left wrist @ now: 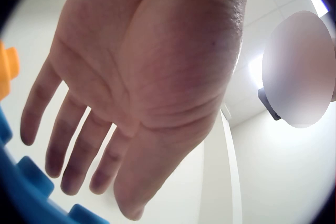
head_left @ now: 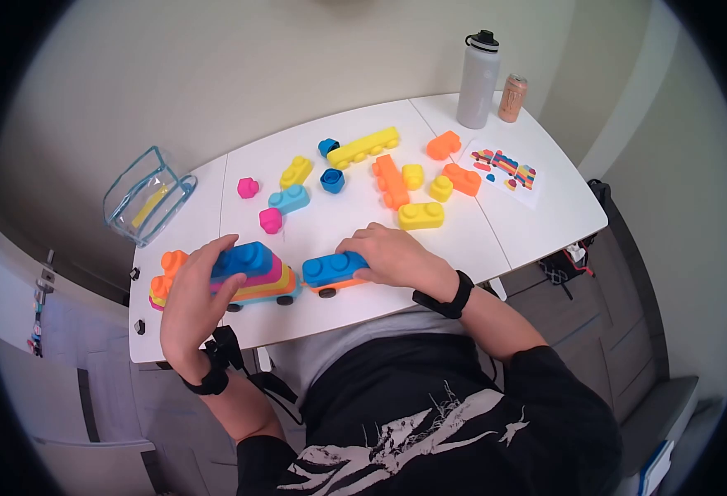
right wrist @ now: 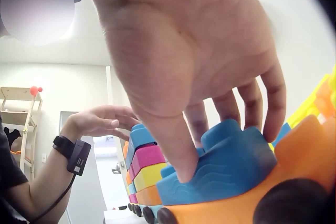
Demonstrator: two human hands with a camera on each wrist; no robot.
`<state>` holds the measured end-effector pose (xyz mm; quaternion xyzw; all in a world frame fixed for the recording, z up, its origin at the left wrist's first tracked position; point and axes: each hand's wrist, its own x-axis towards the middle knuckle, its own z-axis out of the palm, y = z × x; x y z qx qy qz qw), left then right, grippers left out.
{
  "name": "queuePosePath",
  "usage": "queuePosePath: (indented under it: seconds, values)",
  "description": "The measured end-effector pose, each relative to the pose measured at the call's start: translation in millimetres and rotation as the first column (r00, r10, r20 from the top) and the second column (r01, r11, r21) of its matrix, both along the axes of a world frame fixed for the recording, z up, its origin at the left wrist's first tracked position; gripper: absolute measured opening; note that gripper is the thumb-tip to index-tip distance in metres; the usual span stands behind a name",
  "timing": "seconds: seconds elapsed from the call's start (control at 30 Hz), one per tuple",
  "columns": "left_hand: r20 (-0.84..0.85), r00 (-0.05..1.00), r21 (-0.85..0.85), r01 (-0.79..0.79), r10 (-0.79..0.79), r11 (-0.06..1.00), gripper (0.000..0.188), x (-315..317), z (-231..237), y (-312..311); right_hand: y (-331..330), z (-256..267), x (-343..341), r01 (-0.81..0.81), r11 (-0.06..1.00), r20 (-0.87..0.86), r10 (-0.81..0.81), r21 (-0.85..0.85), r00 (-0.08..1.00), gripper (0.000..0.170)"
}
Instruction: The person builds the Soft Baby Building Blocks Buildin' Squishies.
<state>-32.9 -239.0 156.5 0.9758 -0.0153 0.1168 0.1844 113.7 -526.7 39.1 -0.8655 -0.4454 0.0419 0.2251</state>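
My right hand holds a blue building block that sits on an orange wheeled base, thumb on the near side and fingers over the far side. To its left stands a wheeled car stacked with blocks: blue on top, then pink, yellow and orange layers over a light-blue base. My left hand is at that stack's left end, fingers extended and thumb spread, with nothing in its palm in the left wrist view. Behind the left hand shows another stack with orange blocks on top, partly hidden.
Loose blocks lie farther back, among them a long yellow block, an orange block and a pink block. A picture sheet, grey bottle and can are at right. A clear bag stands at left.
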Motion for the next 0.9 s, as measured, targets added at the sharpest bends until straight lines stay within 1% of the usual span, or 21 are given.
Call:
queuePosePath:
  seconds: [0.03, 0.07, 0.1, 0.13, 0.2, 0.23, 0.3, 0.37, 0.43, 0.5, 0.53, 0.6, 0.63, 0.67, 0.73, 0.83, 0.9]
  values:
    - [0.002, 1.0, -0.022, 0.0, 0.0, 1.0, 0.056, -0.4, 0.1, -1.1, -0.6, 0.1, 0.5, 0.002, 1.0, 0.0, -0.002, 0.003, 1.0, 0.048]
    - [0.005, 1.0, -0.044, -0.003, 0.003, 0.999, 0.057, -0.7, 0.7, -1.9, -1.3, 0.2, 1.2, -0.016, 0.999, 0.0, 0.016, -0.028, 1.0, 0.054]
    - [0.006, 1.0, -0.041, -0.006, 0.006, 0.999, 0.057, -0.7, 0.9, -1.2, -0.7, 0.2, 2.5, -0.036, 0.998, 0.002, 0.037, -0.059, 0.999, 0.059]
    - [0.013, 1.0, -0.02, 0.006, -0.006, 1.0, 0.055, -0.7, 0.6, -0.1, -2.6, -2.3, 5.2, -0.041, 0.998, 0.004, 0.041, -0.055, 0.999, 0.059]
    - [0.02, 1.0, -0.001, 0.015, -0.015, 1.0, 0.054, -1.1, 0.7, 1.3, -15.7, -9.3, 13.1, -0.174, 0.973, 0.064, 0.166, 0.152, 0.984, 0.073]
    - [0.027, 0.999, 0.0, 0.017, -0.017, 1.0, 0.054, -1.5, 0.9, 1.3, -23.0, -7.5, 18.6, -0.179, 0.973, 0.064, 0.171, 0.147, 0.983, 0.073]
    - [0.037, 0.999, -0.008, 0.006, -0.006, 1.0, 0.054, -3.0, 0.1, 1.9, -37.9, 1.6, 35.8, -0.213, 0.953, 0.116, 0.192, 0.217, 0.975, 0.08]
    - [0.054, 0.998, 0.0, 0.027, -0.027, 1.0, 0.054, -3.6, 0.4, 4.1, -56.3, 10.3, 50.0, 0.01, 0.987, -0.042, -0.004, 0.158, 0.999, 0.071]
    - [0.06, 0.998, -0.002, 0.019, -0.018, 1.0, 0.054, -4.2, -0.4, 5.1, -77.2, 10.9, 67.3, 0.196, 0.978, -0.015, -0.195, 0.075, 0.981, 0.051]
    - [0.062, 0.998, -0.008, 0.021, -0.021, 1.0, 0.053, -4.0, 0.4, 4.5, -97.4, 6.5, 84.7, 0.345, 0.938, -0.043, -0.344, 0.015, 0.938, 0.045]
    - [0.062, 0.998, -0.012, 0.016, -0.015, 1.0, 0.053, -3.8, 0.1, 4.2, -105.3, 2.0, 91.2, 0.34, 0.94, -0.041, -0.339, 0.011, 0.94, 0.045]
    - [0.059, 0.998, -0.02, 0.013, -0.012, 1.0, 0.053, -2.9, -0.1, 3.5, -117.2, -8.1, 102.5, 0.48, 0.877, 0.147, -0.474, -0.01, 0.868, 0.043]
    - [0.059, 0.998, -0.021, 0.013, -0.012, 1.0, 0.053, -2.5, -0.2, 3.0, -119.4, -11.6, 107.7, 0.51, 0.858, 0.123, -0.501, -0.057, 0.857, 0.044]
    - [0.056, 0.998, -0.019, 0.015, -0.014, 1.0, 0.053, -2.0, 0.0, 2.7, -121.9, -16.7, 112.0, 0.511, 0.858, 0.123, -0.502, -0.057, 0.856, 0.044]
    - [0.051, 0.999, -0.014, 0.02, -0.019, 1.0, 0.053, -1.6, 0.4, 2.3, -123.8, -21.6, 115.4, 0.487, 0.873, 0.062, -0.485, -0.033, 0.872, 0.046]
    - [0.052, 0.998, -0.011, 0.024, -0.024, 1.0, 0.053, -1.1, 0.7, 1.4, -120.4, -19.5, 115.5, 0.518, 0.855, 0.024, -0.518, -0.001, 0.855, 0.047]
    - [0.039, 0.999, -0.016, 0.021, -0.02, 1.0, 0.053, 0.2, 1.3, 1.0, -119.6, -25.1, 119.2, 0.529, 0.848, 0.036, -0.529, 0.011, 0.848, 0.044]
